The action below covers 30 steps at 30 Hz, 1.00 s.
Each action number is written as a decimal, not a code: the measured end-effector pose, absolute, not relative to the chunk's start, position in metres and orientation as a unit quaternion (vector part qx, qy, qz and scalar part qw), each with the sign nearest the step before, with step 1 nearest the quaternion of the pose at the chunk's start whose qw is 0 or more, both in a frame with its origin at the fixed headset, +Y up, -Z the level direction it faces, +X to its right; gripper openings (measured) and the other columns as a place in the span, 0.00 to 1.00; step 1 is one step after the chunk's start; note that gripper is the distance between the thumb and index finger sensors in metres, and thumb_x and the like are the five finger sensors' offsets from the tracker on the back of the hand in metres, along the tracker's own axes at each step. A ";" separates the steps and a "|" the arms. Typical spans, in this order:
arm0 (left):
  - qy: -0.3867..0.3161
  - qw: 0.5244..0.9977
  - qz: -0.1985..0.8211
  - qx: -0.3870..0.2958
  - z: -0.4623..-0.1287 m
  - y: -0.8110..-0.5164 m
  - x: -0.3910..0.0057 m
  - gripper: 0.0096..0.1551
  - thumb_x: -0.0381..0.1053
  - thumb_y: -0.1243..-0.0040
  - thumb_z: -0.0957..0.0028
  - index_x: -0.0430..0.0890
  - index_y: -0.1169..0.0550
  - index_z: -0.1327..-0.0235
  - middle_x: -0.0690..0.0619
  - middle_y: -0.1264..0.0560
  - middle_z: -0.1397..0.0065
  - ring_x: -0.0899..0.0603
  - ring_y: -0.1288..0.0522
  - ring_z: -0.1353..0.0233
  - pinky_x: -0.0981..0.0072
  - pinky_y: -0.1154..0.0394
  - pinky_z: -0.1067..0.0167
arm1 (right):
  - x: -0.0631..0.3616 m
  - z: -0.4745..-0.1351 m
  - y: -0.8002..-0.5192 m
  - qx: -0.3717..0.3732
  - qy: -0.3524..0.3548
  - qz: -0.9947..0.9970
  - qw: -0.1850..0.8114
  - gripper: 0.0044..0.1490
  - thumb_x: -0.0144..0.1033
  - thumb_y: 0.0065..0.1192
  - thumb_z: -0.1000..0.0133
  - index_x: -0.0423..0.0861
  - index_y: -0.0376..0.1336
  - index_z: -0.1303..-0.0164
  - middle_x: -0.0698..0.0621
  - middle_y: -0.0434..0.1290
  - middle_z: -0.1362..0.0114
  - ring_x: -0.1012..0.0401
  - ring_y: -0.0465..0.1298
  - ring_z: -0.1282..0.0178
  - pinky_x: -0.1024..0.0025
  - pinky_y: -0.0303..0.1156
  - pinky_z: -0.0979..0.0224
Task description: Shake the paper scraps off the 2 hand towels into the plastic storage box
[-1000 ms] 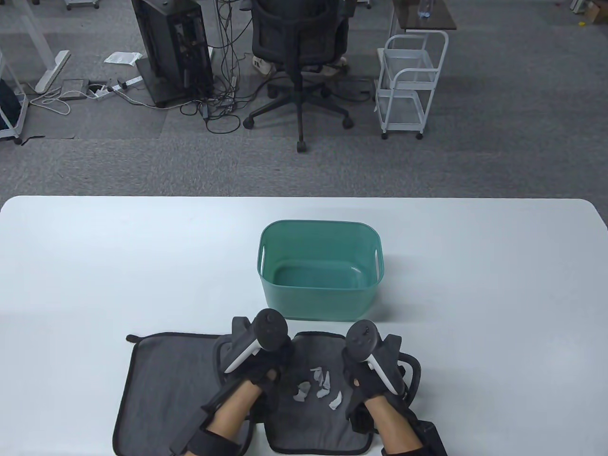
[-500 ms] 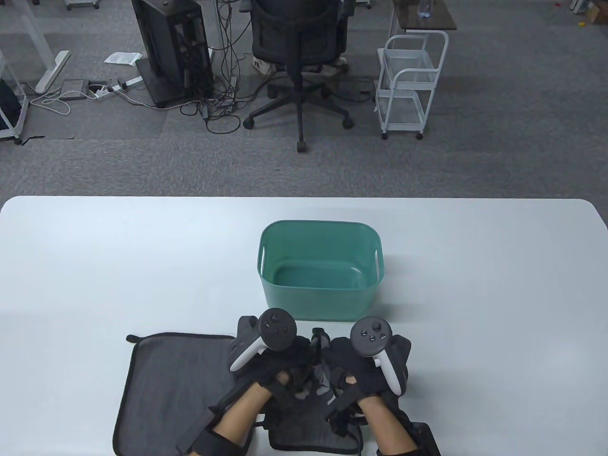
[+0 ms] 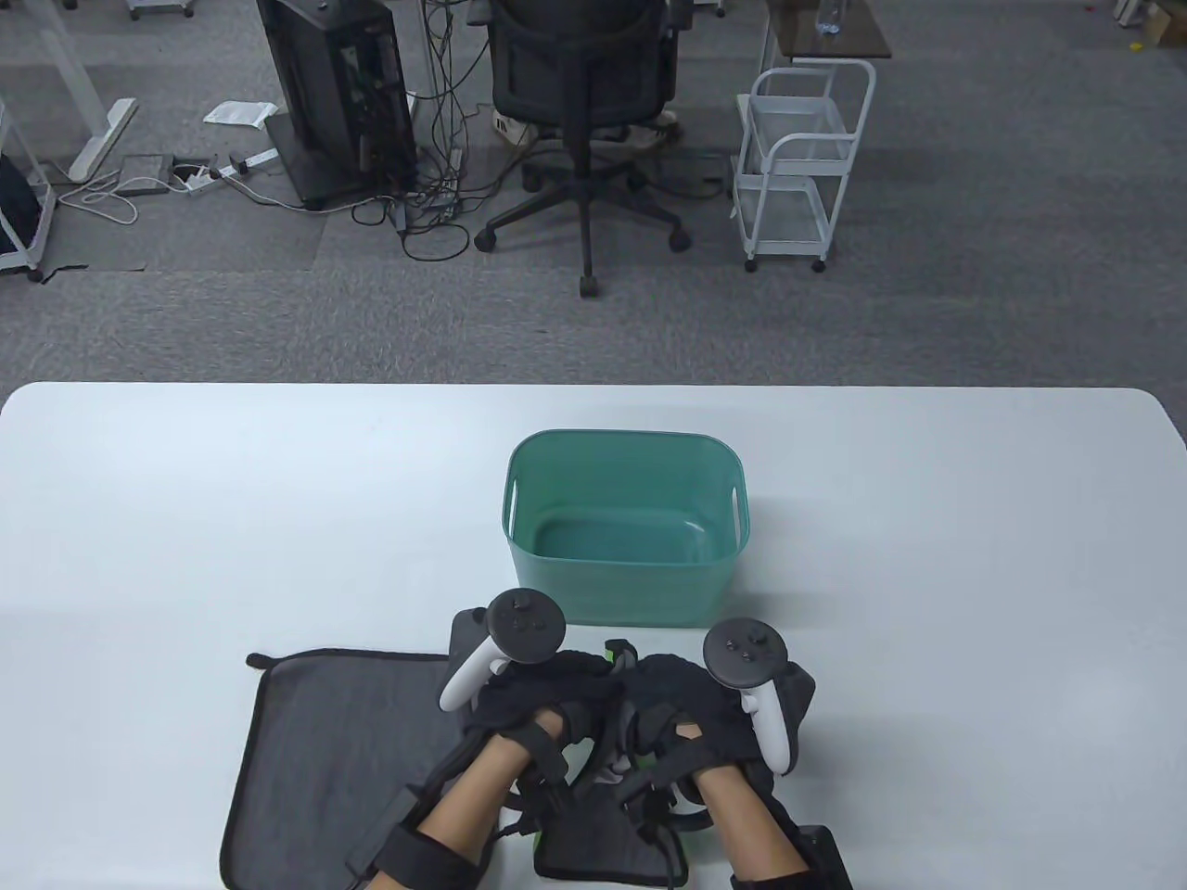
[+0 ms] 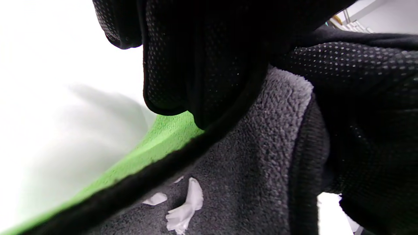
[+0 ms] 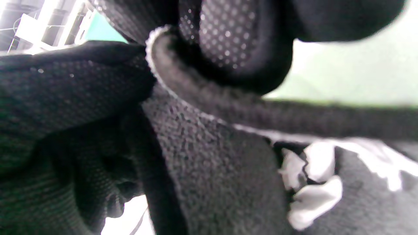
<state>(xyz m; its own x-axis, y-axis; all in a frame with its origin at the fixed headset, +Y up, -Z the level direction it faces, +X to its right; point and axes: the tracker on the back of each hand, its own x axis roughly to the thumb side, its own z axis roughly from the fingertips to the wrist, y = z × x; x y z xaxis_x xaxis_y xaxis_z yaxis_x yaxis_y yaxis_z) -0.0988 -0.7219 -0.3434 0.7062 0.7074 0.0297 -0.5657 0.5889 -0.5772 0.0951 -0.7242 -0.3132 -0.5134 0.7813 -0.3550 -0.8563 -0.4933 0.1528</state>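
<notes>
- The flat towel [image 3: 325, 742] lies on the counter [image 3: 185, 519] at the near left, its left and far edges bare.
- The left hand [image 3: 533, 695] is palm down, fingers curled round the far edge of the second towel [image 3: 603, 834], whose green underside shows in the left wrist view.
- White scraps [image 4: 183, 212] sit in that towel's fold between the hands.
- The right hand [image 3: 691, 700] grips the same towel's far edge just beside the left.
- A second ago this towel lay flat with the hands apart at its far corners; since then they have drawn together and bunched it.
- The box [image 3: 623, 528] stands open just beyond the hands, with bare counter either side.
</notes>
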 end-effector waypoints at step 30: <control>-0.042 0.853 0.451 -0.259 -0.388 -0.609 -0.110 0.25 0.53 0.42 0.45 0.35 0.21 0.48 0.50 0.12 0.65 0.42 0.10 0.52 0.48 0.24 0.36 | 0.097 -0.387 -0.614 -0.097 0.272 0.796 0.532 0.26 0.37 0.67 0.41 0.32 0.68 0.41 0.40 0.84 0.54 0.55 0.84 0.68 0.60 0.80 0.64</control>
